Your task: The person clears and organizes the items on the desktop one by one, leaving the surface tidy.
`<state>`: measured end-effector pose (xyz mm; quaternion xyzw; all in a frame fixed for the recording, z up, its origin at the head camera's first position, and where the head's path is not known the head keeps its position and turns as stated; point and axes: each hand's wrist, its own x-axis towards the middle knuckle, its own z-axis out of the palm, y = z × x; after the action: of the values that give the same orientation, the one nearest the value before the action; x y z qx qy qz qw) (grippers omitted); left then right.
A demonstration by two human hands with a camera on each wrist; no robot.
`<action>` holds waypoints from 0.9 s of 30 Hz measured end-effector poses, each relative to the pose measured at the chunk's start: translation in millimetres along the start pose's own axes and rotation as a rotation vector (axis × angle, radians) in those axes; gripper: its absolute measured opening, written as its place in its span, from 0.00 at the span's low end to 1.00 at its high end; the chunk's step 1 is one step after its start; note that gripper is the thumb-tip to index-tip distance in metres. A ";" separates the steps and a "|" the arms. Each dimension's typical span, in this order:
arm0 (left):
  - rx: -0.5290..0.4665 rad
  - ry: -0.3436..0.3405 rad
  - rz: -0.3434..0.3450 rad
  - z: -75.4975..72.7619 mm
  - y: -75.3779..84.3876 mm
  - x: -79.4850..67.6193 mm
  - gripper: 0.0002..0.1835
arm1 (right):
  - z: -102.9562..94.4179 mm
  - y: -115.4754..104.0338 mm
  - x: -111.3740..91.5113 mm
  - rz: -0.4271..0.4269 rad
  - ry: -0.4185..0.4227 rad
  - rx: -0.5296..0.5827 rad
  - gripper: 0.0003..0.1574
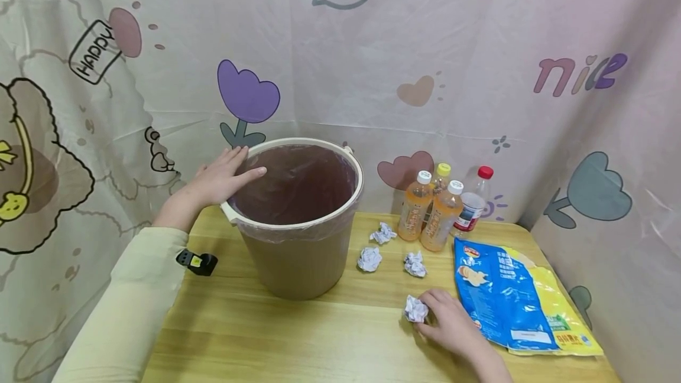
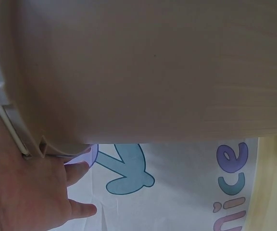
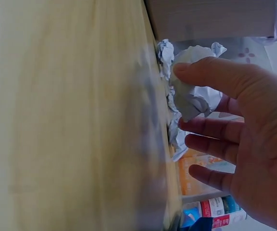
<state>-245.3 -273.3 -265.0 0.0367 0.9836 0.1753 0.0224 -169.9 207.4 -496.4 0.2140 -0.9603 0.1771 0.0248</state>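
Observation:
My right hand (image 1: 448, 322) pinches a crumpled paper ball (image 1: 416, 309) between thumb and index finger, low over the table. In the right wrist view the other fingers are spread beside the paper ball (image 3: 196, 98). A brown trash bin (image 1: 303, 268), lined with a clear bag, stands upright left of centre. My left hand (image 1: 223, 177) rests on the left side of its pale rim (image 1: 298, 224), the thumb reaching over the opening. In the left wrist view that hand (image 2: 30, 185) touches the rim with its visible fingers extended. More crumpled paper balls (image 1: 369, 259) lie right of the bin.
Orange drink bottles (image 1: 440, 217) and a red-capped bottle (image 1: 472, 203) stand at the back right of the wooden table (image 1: 287, 336). Blue and yellow snack bags (image 1: 505, 294) lie flat at the right edge. A printed curtain (image 1: 330, 75) hangs behind.

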 end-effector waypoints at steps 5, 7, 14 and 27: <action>-0.005 0.003 0.004 1.2 -0.2 -0.4 0.52 | -5.7 -2.3 3.5 -0.003 0.043 -0.010 0.23; -0.008 0.002 0.005 1.7 -0.2 -0.9 0.52 | -7.9 -3.3 4.6 -0.004 0.053 -0.010 0.24; -0.016 0.004 0.002 1.0 -1.0 -0.5 0.53 | -12.5 -6.6 10.4 -0.064 0.149 -0.061 0.27; -0.013 -0.004 0.005 1.3 -0.7 -1.3 0.52 | -25.6 -14.3 27.1 -0.217 0.324 -0.143 0.27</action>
<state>-244.0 -273.6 -266.4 0.0392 0.9822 0.1819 0.0240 -189.2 193.4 -464.4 0.2828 -0.9251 0.1371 0.2130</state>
